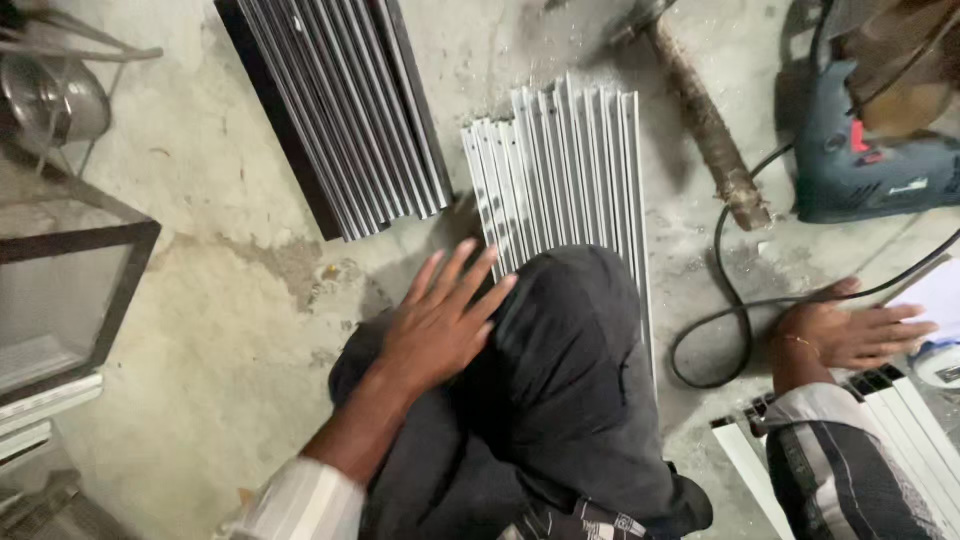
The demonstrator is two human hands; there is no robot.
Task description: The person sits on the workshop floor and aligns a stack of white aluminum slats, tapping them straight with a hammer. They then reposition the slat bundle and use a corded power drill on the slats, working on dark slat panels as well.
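My left hand [440, 315] rests flat on my bent knee in dark trousers [570, 350], fingers spread, holding nothing. Just beyond its fingertips lies a row of white aluminium profile strips [565, 165] on the concrete floor. My right hand [855, 330] lies open, palm down on the floor at the right, touching a black power cable [735, 310]. White profile pieces [900, 410] sit beside my right forearm.
A second stack of grey ribbed profiles [345, 110] lies at the top middle. A blue electric drill [865, 160] and a rusty metal bar [710, 130] lie at the upper right. A dark-framed panel [75, 270] and a steel pot [55, 100] stand at the left.
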